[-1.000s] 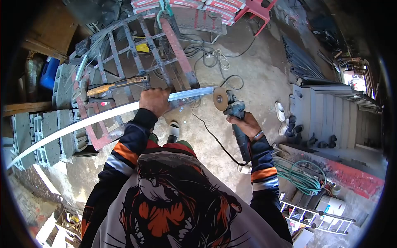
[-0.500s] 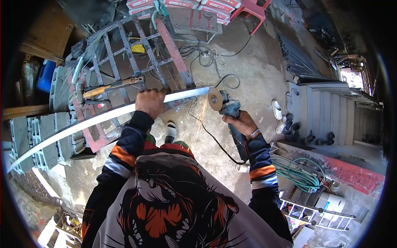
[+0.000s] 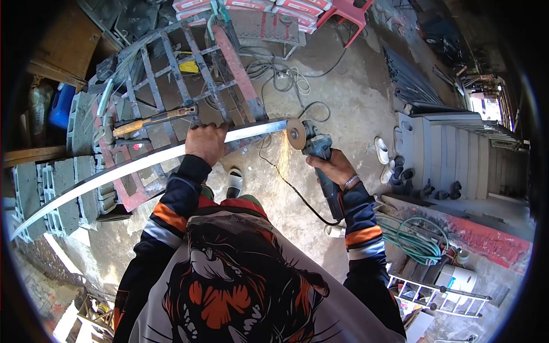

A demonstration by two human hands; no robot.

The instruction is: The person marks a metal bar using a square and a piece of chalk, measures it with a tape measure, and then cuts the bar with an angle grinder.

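Note:
A long metal bar (image 3: 143,161) runs from the lower left to the centre, resting across a rusty metal frame (image 3: 240,80). My left hand (image 3: 206,144) is closed over the bar near its right end. My right hand (image 3: 337,170) grips the body of an angle grinder (image 3: 321,147). The grinder's brown disc (image 3: 295,134) touches the bar's right end, and orange sparks fall below the contact. Left of my left hand, a hammer with a worn wooden handle (image 3: 154,121) lies on the frame.
Grey concrete blocks (image 3: 60,177) stand under the bar's left part. A black power cord (image 3: 297,191) loops below the grinder. Steps (image 3: 457,151) and shoes (image 3: 404,174) are at the right, with a coiled green hose (image 3: 414,240) and ladder (image 3: 440,297) lower down.
The spray of sparks is larger and falls more straight down. The grinder and the bar's end appear slightly further left in view; both hands keep their hold.

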